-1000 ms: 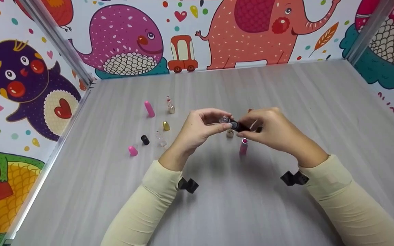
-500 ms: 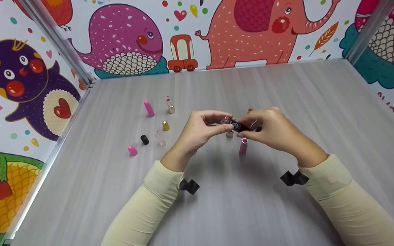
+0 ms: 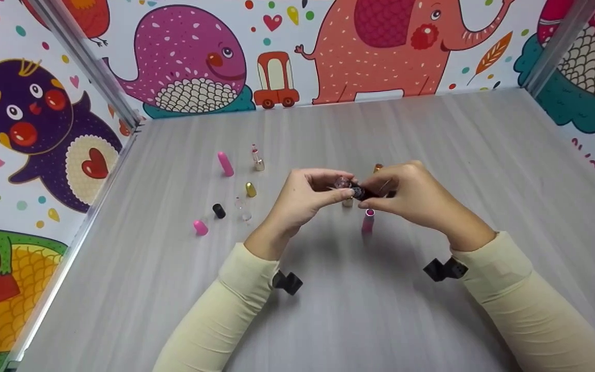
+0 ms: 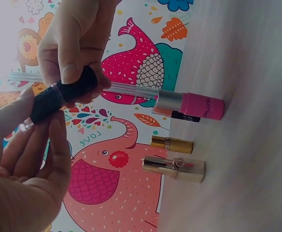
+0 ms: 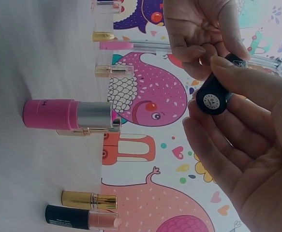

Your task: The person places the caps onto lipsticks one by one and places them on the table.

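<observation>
Both hands hold one black lipstick tube [image 3: 362,193] above the table. My left hand [image 3: 300,201] pinches the end with a clear tip [image 3: 342,183] between thumb and fingers. The other end, whose base carries a round white sticker [image 5: 212,100], is gripped by the fingers of my right hand [image 3: 413,194]. In the left wrist view a thin ring marks the tube's middle. Below the hands stands a pink lipstick [image 3: 368,223] with a silver collar, uncapped. A pale gold lipstick [image 4: 174,169] stands behind it, partly hidden by the hands in the head view.
At left lie a pink cap [image 3: 200,228], a black cap [image 3: 219,211], a gold cap [image 3: 250,189] and clear pieces [image 3: 243,209]. Farther back are a long pink cap [image 3: 225,164] and a clear-topped gold tube [image 3: 257,159]. A gold lipstick [image 5: 88,199] and a black, peach-tipped one [image 5: 82,217] stand by the right hand.
The left hand has shifted very slightly to the right along with the tube's clear end. Both hands keep their hold, and the things on the table stay where they were.
</observation>
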A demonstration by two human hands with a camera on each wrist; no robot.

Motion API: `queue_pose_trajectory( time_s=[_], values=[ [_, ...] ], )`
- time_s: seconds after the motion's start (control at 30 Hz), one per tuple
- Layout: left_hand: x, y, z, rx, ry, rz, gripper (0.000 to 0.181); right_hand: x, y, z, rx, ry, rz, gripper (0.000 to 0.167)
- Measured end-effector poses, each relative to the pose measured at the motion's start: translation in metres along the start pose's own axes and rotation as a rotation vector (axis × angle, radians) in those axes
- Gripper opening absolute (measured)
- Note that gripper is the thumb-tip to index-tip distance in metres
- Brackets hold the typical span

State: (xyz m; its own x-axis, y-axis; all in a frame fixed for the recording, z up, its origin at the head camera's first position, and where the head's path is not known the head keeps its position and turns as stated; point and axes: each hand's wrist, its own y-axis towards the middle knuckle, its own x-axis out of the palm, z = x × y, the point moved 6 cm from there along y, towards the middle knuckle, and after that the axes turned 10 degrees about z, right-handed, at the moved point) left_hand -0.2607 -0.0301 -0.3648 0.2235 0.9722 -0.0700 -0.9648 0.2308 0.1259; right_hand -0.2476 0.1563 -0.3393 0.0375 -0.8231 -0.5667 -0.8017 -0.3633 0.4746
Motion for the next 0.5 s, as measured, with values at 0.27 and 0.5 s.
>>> queue_pose_trajectory(
  time_s=[0.27, 0.5],
  values=[
    [0.0023, -0.0001, -0.0012, 0.013, -0.020, -0.011, 0.030, 0.0001, -0.0003, 0.0000, 0.027, 0.021, -0.005, 0.019],
    [0.0028, 0.0003, -0.0005, 0.025, -0.017, 0.000, 0.028, 0.0009, -0.0004, 0.0018, 0.045, -0.025, 0.009, 0.021]
  ],
)
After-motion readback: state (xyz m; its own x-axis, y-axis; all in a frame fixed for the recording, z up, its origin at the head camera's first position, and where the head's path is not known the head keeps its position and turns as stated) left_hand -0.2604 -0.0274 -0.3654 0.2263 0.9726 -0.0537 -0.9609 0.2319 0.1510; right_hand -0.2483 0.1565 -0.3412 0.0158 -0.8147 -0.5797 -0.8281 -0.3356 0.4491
